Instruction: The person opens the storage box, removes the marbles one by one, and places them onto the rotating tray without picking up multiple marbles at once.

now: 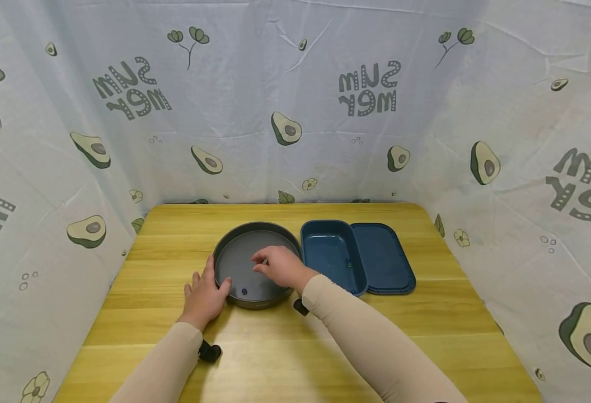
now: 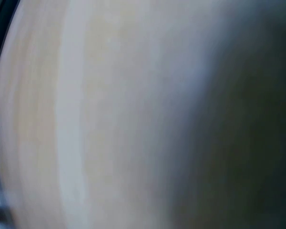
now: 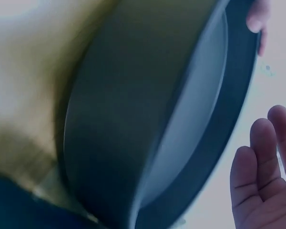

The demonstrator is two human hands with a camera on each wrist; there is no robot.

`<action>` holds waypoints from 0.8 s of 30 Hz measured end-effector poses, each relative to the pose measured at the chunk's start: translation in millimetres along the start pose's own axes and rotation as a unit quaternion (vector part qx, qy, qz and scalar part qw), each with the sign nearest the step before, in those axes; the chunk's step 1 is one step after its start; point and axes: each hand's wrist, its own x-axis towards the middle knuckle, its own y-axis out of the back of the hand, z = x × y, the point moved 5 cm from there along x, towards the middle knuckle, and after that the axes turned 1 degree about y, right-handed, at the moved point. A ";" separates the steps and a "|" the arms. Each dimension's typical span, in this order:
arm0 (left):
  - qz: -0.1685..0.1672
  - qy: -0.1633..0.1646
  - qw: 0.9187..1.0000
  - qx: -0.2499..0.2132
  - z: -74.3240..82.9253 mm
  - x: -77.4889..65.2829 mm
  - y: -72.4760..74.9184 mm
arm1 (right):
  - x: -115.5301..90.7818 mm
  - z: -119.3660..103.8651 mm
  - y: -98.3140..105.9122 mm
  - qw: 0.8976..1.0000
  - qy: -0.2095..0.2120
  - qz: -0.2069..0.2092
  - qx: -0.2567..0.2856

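Observation:
A round dark grey cake pan (image 1: 255, 305) stands on the wooden table. My left hand (image 1: 206, 299) holds its left rim, thumb over the edge and the other fingers along the outside. Over the middle of the pan hovers my right hand (image 1: 280, 264), its thumb and index finger curved with a gap between their tips. A tiny greenish spot shows in that gap. In the right wrist view the other fingers (image 3: 264, 157) are loosely extended beside the pan wall (image 3: 124, 105). One small dark blue bead (image 1: 244, 291) lies inside the pan near its front.
Right of the pan stands a blue rectangular container (image 1: 326, 225) with several small beads (image 1: 348, 262) in it. Its flat blue lid (image 1: 386, 257) lies against the container's right side. Patterned white cloth (image 1: 245, 112) hangs behind and beside the table (image 1: 255, 364).

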 end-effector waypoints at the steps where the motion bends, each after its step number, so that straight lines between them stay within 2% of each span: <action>1: -0.001 0.000 1.000 -0.001 0.2 -0.3 -0.5 | -1.7 1.8 3.9 1.000 0.003 0.005 -0.005; 6: -0.009 0.001 1.000 -0.004 0.9 -1.6 -2.2 | -17.3 19.5 25.3 0.999 -0.010 0.025 -0.022; 11: -0.002 -0.003 1.000 -0.005 2.0 -3.7 0.0 | -36.9 47.4 40.6 0.997 -0.056 0.036 -0.030; 16: -0.004 -0.006 1.000 -0.005 4.5 -4.6 1.7 | -55.1 74.6 56.3 0.991 -0.105 0.040 -0.071; 20: -0.004 -0.003 1.000 -0.005 5.0 -5.4 2.5 | -67.5 93.8 63.5 0.985 -0.139 0.023 -0.104; 24: 0.000 -0.004 1.000 -0.008 4.8 -5.2 2.1 | -76.3 105.9 60.9 0.980 -0.156 -0.017 -0.124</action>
